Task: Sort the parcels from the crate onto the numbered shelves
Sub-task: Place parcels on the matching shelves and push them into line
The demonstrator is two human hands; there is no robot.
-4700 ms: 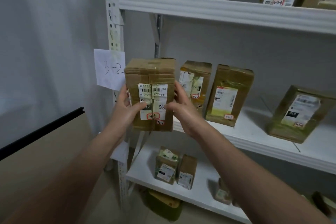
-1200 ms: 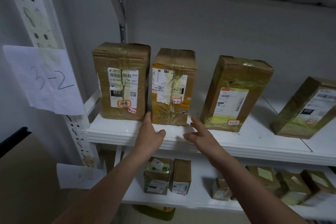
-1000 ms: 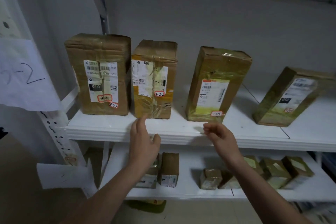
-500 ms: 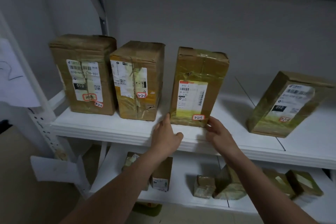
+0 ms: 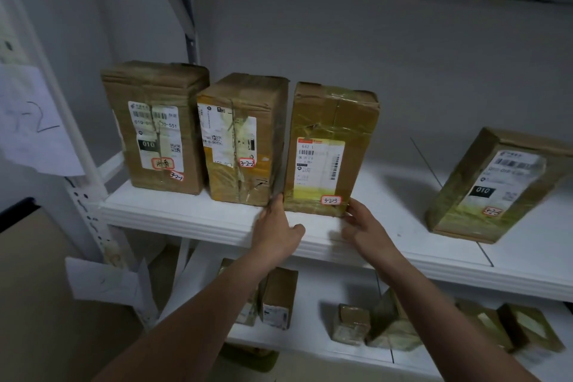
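Parcel 3-2-3 (image 5: pixel 328 149) stands upright on the middle shelf (image 5: pixel 186 217), just beside parcel 3-2-2 (image 5: pixel 242 139) and third along from parcel 3-2-1 (image 5: pixel 155 127). Left hand (image 5: pixel 276 229) has its fingertips at the parcel's lower left corner, and right hand (image 5: pixel 364 226) touches the lower right. Both grips are spread, fingers near straight, pinching nothing. Likely nudging it square so labels face out in number order. The paper sign (image 5: pixel 31 121) reads 3-2, matching the tags. A tilted parcel (image 5: pixel 496 186) leans well apart on the right. The crate is not in view.

Both hands (image 5: pixel 276 231) (image 5: pixel 366 229) flanking third parcel (image 5: pixel 328 149), white shelf (image 5: pixel 186 217)
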